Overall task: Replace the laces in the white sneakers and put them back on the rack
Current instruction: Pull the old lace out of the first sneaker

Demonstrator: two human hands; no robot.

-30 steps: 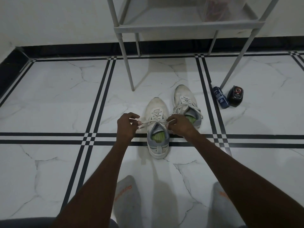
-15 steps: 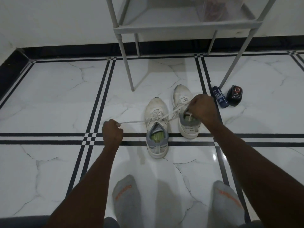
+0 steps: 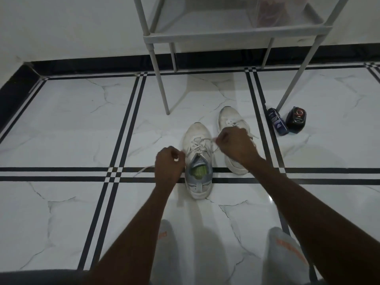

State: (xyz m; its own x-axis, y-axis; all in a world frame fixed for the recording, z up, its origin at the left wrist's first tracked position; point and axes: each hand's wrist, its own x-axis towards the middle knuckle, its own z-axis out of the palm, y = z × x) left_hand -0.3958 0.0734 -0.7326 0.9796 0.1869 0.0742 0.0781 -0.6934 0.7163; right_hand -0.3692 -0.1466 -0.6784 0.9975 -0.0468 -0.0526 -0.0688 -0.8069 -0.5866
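Note:
Two white sneakers stand side by side on the tiled floor, toes toward the wall. The left sneaker (image 3: 197, 161) has a grey heel and green insole, and a white lace (image 3: 200, 145) crosses its eyelets. My left hand (image 3: 168, 164) grips one lace end just left of this shoe; the loose tail (image 3: 144, 170) trails leftward on the floor. My right hand (image 3: 234, 145) pinches the other lace end above the gap between the shoes and hides much of the right sneaker (image 3: 232, 122). The grey rack (image 3: 236, 36) stands beyond them.
A dark blue bottle (image 3: 277, 124) and a black tin (image 3: 296, 119) lie on the floor by the rack's right front leg (image 3: 296, 79). Its left front leg (image 3: 162, 87) stands just beyond the sneakers. My two grey socks (image 3: 164, 243) are at the bottom.
Both hands pulled the lace ends wide apart half a second ago. They have since come back close to the left sneaker, and the lace hangs slacker.

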